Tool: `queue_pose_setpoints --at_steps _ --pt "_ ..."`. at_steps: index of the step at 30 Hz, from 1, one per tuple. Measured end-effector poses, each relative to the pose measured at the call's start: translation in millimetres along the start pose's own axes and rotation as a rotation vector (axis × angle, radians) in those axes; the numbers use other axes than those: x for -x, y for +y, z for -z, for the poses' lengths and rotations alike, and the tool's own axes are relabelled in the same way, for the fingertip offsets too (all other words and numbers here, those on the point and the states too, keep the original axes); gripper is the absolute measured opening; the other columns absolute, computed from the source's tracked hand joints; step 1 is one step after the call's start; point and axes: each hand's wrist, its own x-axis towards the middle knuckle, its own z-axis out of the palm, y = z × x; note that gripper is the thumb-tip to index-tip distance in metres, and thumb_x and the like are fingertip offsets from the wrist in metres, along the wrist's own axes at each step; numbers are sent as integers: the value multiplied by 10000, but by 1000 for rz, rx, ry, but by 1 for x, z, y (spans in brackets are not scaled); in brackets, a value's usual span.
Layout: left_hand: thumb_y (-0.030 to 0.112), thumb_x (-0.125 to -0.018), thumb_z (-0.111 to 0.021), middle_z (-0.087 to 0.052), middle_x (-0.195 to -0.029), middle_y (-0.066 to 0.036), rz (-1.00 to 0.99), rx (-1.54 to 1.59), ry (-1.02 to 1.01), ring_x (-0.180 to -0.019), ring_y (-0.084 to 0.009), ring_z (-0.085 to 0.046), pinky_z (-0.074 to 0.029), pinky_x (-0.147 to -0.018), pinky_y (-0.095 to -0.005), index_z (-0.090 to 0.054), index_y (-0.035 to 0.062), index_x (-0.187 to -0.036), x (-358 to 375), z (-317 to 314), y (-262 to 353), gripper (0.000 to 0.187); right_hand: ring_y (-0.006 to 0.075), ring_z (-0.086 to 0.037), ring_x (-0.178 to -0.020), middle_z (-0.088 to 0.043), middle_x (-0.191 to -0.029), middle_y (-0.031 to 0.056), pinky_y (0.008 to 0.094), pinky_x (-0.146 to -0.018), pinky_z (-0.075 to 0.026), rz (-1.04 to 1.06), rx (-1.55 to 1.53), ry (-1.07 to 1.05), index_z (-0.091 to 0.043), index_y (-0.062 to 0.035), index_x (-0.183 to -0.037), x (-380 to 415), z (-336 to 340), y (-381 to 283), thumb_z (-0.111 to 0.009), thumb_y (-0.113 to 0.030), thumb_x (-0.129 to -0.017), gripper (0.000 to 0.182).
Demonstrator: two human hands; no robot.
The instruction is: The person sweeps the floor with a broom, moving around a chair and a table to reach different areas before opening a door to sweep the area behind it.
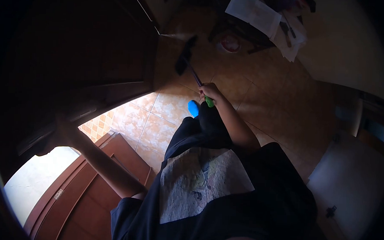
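Note:
My right hand (pixel 210 93) is closed around the handle of a broom (pixel 184 61). The broom's dark, wide head points away from me over the tiled floor, and the green end (pixel 208 102) of its handle sticks out below my fist. On the left, my left hand (pixel 63 133) reaches to the edge of a dark wooden door (pixel 95 68) and appears to grip it; deep shadow hides most of its fingers. Below my right hand, a blue shoe or slipper (pixel 193 108) shows beside my dark trousers.
A reddish-brown door panel (pixel 98 197) stands at lower left, with bright light coming through the gap. Ahead, papers (pixel 254 15) lie on a dark piece of furniture, with a round red-and-white object (pixel 230 43) under it. A pale panel (pixel 348 182) is at right.

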Motion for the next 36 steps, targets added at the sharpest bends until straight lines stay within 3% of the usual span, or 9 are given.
queue_pose_setpoints --at_steps 6,10,11,12,15,17,21,29,36 --pt "99 -439 -767 -218 -1095 -174 81 -47 -16 -999 -256 -351 -341 -910 -394 18 63 -1146 2 0 8 1057 24 -348 -384 -435 -611 -6 164 -308 -273 50 209 -45 -465 -70 -991 136 71 -18 -425 -99 -785 212" --pt "77 -450 -758 -227 -1097 -171 -3 -81 -45 -1010 -252 -345 -339 -910 -389 31 71 -1148 -2 2 -1 1053 55 -372 -385 -442 -610 16 207 -328 -327 -42 503 132 -466 -48 -926 201 58 -26 -435 -111 -769 172" --pt "65 -447 -755 -229 -1103 -169 -45 -64 -62 -1014 -252 -344 -338 -910 -387 34 73 -1149 -4 2 -5 1057 55 -365 -384 -445 -631 15 205 -341 -333 -115 592 182 -458 -55 -969 202 53 -27 -438 -118 -767 213" --pt "65 -447 -755 -229 -1103 -169 -45 -61 -55 -1014 -252 -344 -338 -910 -387 34 73 -1149 -6 2 -11 1057 113 -447 -394 -458 -549 51 253 -353 -367 -14 586 188 -465 7 -726 187 55 -16 -427 -70 -731 86" --pt "37 -444 -746 -230 -1118 -171 -91 -91 -31 -1021 -249 -343 -334 -911 -386 50 73 -1155 -8 6 -22 1068 146 -462 -388 -453 -500 68 267 -357 -374 -157 557 156 -451 19 -620 121 60 -4 -449 -44 -704 106" --pt "21 -440 -739 -229 -1128 -173 -32 -126 -18 -1024 -247 -343 -330 -912 -387 66 71 -1161 -8 5 -22 1081 158 -457 -376 -438 -457 73 276 -350 -372 -119 253 109 -439 12 -562 86 59 -1 -461 -23 -686 131" --pt "12 -448 -733 -229 -1129 -171 -55 -154 -56 -1032 -250 -335 -324 -918 -389 76 72 -1165 -8 7 -19 1082 83 -429 -394 -442 -515 46 236 -341 -367 -59 199 60 -424 -5 -634 55 18 -28 -450 -43 -723 100" --pt "85 -433 -740 -215 -1152 -153 54 -155 -42 -1061 -260 -310 -238 -970 -371 47 82 -1173 -7 0 8 1080 58 -384 -390 -427 -539 28 202 -347 -321 48 138 -85 -431 -10 -662 -32 16 -70 -451 -113 -761 145" --pt "83 -422 -735 -253 -1130 -165 -103 -308 -3 -1051 -272 -324 -235 -971 -364 15 60 -1174 -12 0 -5 1063 42 -357 -358 -407 -559 -1 188 -296 -297 29 398 -148 -453 -56 -836 55 54 -127 -437 -134 -785 95"
